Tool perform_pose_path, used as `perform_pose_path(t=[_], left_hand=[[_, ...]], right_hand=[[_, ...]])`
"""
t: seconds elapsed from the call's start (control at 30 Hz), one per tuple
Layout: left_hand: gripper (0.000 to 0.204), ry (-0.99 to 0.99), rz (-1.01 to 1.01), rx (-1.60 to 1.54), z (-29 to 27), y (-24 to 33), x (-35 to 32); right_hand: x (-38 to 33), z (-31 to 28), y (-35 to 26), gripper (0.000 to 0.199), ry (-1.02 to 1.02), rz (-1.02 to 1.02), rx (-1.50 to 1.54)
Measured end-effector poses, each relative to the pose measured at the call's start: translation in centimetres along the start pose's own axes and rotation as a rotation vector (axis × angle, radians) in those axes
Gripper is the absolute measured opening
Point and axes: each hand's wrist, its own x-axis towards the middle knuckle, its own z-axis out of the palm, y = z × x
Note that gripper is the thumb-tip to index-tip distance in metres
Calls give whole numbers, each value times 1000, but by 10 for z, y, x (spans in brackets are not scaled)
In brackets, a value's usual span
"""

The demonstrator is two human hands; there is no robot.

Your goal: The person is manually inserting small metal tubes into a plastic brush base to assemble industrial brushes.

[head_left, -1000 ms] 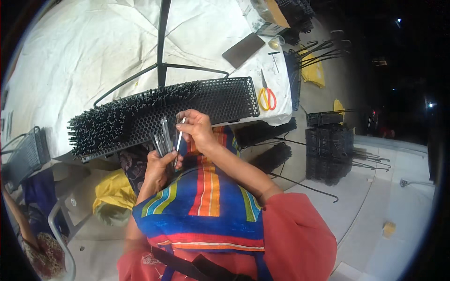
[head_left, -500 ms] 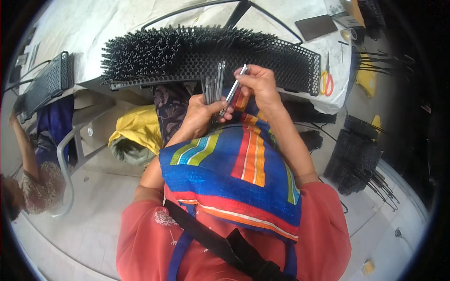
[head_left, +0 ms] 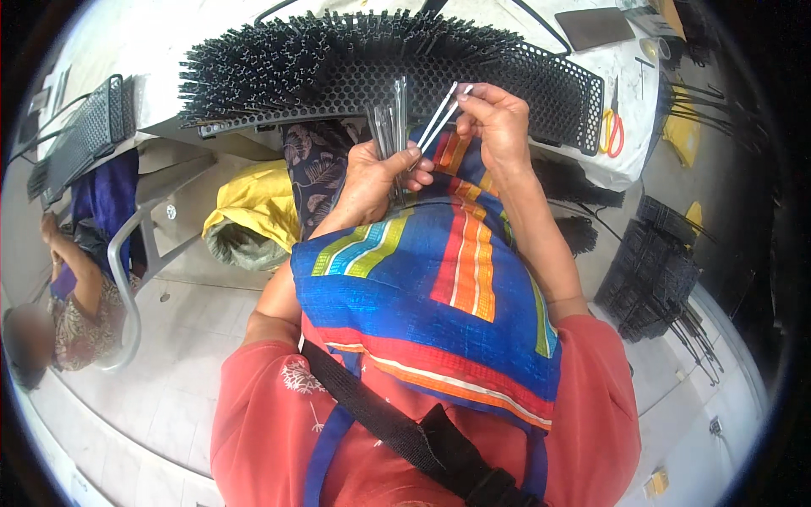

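My left hand (head_left: 372,179) is closed around a bundle of thin grey metal rods (head_left: 400,114), which stand up out of the fist. Two brighter slim rods (head_left: 437,123) fan out to the right from between its thumb and fingers. At the top end of the right-most one, my right hand (head_left: 500,127) pinches with thumb and forefinger. Just beyond both hands lies a black perforated panel (head_left: 355,100), its holes densely filled on the left and along the far side with black bristle-like sticks (head_left: 253,63). The lower ends of the rods are hidden by my left hand.
Orange-handled scissors (head_left: 612,127) lie right of the panel on the white-covered table (head_left: 629,165), beyond them a dark flat pad (head_left: 594,28). A yellow sack (head_left: 253,198) is below left. Another person (head_left: 84,296) sits far left by a similar panel (head_left: 89,139). Black racks (head_left: 646,270) stand right.
Both hands have moved slightly up and away in view, the right also rightward. The bright rods, close together before, now spread apart in a V. The other person's arm has shifted.
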Motion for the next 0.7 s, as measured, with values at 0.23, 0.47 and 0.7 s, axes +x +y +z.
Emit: perform_pose_path(t=[0.23, 0.47, 0.7], left_hand=[[11, -12, -13, 19, 3, 2, 0], [21, 29, -102, -141, -6, 1, 8], [22, 50, -63, -137, 3, 9, 11]], right_hand=[[6, -4, -6, 10, -135, 45, -97], [3, 3, -25, 6, -23, -456, -56], [16, 22, -34, 12, 9, -763, -74]])
